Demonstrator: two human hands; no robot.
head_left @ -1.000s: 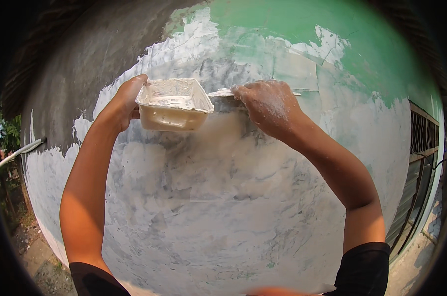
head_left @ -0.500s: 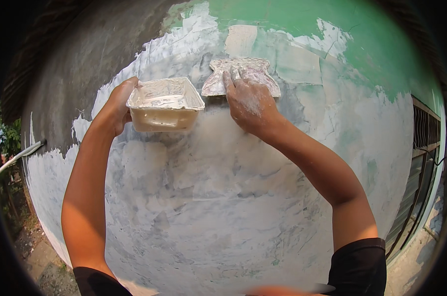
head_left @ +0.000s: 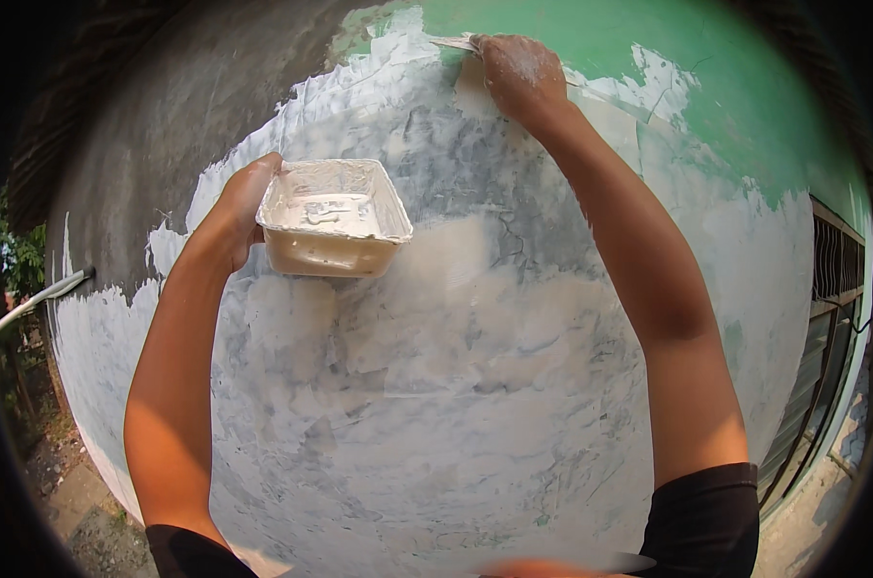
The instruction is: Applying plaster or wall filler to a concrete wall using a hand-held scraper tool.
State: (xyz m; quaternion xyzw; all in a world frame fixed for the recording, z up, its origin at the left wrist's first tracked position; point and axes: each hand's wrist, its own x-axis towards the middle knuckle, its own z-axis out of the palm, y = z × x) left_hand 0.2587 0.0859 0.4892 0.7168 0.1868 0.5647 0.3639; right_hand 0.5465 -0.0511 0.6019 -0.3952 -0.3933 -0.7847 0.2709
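Note:
My left hand (head_left: 241, 210) grips the left side of a pale plastic tub (head_left: 335, 253), held out in front of the wall. White putty smears its inner walls, with some lying in the bottom. High on the wall, my right hand (head_left: 523, 79) is closed around a putty scraper (head_left: 454, 42). Only a thin part of the scraper shows, left of the fingers; the hand hides the rest. It is at the upper border of the white coat, against green paint. White residue covers the back of that hand.
The wall (head_left: 436, 385) is coated in patchy white putty, with bare grey (head_left: 167, 125) upper left and green paint (head_left: 745, 116) upper right. A pale pipe (head_left: 41, 303) sticks out at left. A barred window (head_left: 834, 255) stands at the right edge.
My right hand has moved up the wall with the scraper, which has turned from showing its broad face to nearly edge-on. The tub has shifted slightly right and down.

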